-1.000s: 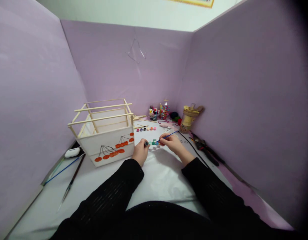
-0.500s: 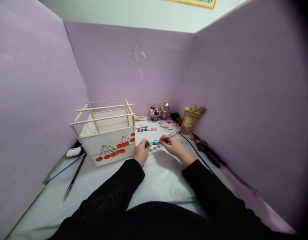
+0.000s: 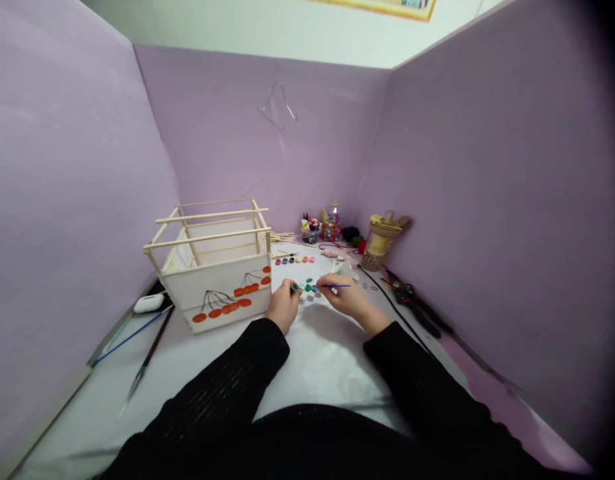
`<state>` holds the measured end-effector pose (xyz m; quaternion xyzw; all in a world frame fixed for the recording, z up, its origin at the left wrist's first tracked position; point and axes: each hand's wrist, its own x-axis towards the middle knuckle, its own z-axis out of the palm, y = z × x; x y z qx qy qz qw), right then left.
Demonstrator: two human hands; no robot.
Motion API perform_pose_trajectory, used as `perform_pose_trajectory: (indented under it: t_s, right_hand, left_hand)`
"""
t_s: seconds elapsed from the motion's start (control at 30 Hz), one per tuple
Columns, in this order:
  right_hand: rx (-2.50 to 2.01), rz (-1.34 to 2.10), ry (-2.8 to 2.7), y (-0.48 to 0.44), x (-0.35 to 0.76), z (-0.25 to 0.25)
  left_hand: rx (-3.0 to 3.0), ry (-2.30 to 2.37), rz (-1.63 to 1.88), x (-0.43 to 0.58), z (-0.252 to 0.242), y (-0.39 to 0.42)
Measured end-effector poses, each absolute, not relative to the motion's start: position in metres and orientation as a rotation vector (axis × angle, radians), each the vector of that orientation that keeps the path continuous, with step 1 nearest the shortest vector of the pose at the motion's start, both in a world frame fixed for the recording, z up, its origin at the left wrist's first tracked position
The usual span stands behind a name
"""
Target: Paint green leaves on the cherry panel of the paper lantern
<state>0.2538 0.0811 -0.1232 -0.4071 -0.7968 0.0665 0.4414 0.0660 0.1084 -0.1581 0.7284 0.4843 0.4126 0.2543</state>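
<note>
My left hand (image 3: pixel 284 305) is closed on the left end of a strip of small paint pots (image 3: pixel 308 288) in greens and blues. A green pot lid stands raised behind the strip. My right hand (image 3: pixel 343 295) grips a thin paintbrush (image 3: pixel 341 286) with a blue handle, held nearly level. Its tip is near the pots, but whether it touches paint is too small to tell. To the left of my hands stands a box-shaped stick frame (image 3: pixel 212 235) with white panels (image 3: pixel 207 277), painted with orange-red round fruits on black stems.
A second paint strip (image 3: pixel 292 260) lies farther back. Behind it are a tub of paint tubes (image 3: pixel 311 230) and a jar of colourful beads (image 3: pixel 332 225). Pliers (image 3: pixel 412 303) and a tan cup (image 3: pixel 380 243) stand right; a large brush (image 3: pixel 146 360) and white earphone case (image 3: pixel 148 303) lie left.
The paintbrush has swung from a slant to nearly level in my right hand. A green lid now shows more plainly behind the pots. My left hand has barely moved.
</note>
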Motion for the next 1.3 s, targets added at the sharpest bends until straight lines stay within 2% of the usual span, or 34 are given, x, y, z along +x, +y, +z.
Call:
perform_pose_trajectory:
  t_s: [0.6,0.87,1.07,1.3]
  right_hand:
    - [-1.094,0.092,-2.052,0.077,0.251,-0.116]
    - [-1.248,0.265,-1.966,0.078,0.25,-0.115]
    - [-1.476,0.354,-1.702,0.084,0.25,-0.122]
    - [-1.5,0.651,-1.382,0.092,0.249,-0.131]
  left_hand:
    - [1.958,1.28,1.121,0.066,-0.153,0.107]
    - [1.957,1.262,1.128,0.066,-0.151,0.105]
    - [1.957,1.241,1.165,0.066,-0.153,0.106]
    - [1.889,1.239,1.163,0.067,-0.156,0.107]
